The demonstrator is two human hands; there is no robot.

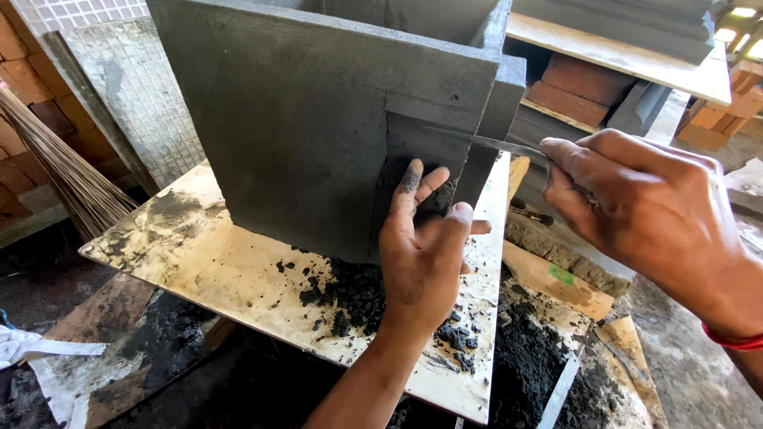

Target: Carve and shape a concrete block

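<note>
Head view, looking down at a big grey square cement planter box (318, 119) standing on a pale, mortar-stained rectangular board (214, 266). Left hand (425, 254) is up against the lower right corner of the box's front face, fingers spread and flat, fingertips (411, 181) smeared with dark wet mortar and pressing into a rough dark patch at the corner; it holds nothing, just pushes on the surface. Right hand (644, 206) comes in from the right, fingers closed around a thin grey metal blade tool (501, 146), the tip of which lies along the horizontal seam on the box's corner, just above the left hand's fingers. A red band (735, 342) sits on the right wrist. Loose dark mortar crumbs (354, 298) lie on the board in front of the box, right under the left wrist, and a bigger heap of black mortar (528, 357) sits lower right, off the board's edge. A straw broom (63, 171) leans at far left, a tiled mesh panel (139, 95) stands behind the board, red bricks (584, 87) are stacked under a wooden shelf at upper right, and a white cloth scrap (32, 345) lies at lower left.
</note>
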